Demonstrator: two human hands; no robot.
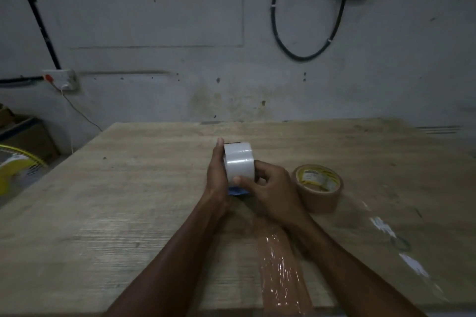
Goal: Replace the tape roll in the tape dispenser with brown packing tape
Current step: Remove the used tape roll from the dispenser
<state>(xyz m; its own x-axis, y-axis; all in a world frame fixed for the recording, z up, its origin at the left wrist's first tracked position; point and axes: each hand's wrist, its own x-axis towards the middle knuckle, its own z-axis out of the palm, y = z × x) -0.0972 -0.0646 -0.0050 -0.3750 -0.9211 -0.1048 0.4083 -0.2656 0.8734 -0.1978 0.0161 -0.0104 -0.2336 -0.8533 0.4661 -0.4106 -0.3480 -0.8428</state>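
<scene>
A white tape roll stands on edge at the middle of the wooden table. It sits in a blue tape dispenser, of which only a small blue part shows below the roll. My left hand presses flat against the roll's left side. My right hand grips the roll's right side, thumb on its front face. A roll of brown packing tape lies flat on the table, just right of my right hand, with a yellow label inside its core.
A strip of shiny brown tape is stuck on the table between my forearms. White scraps lie on the right of the table. A yellow fan stands left of the table. The wall carries a socket and cables.
</scene>
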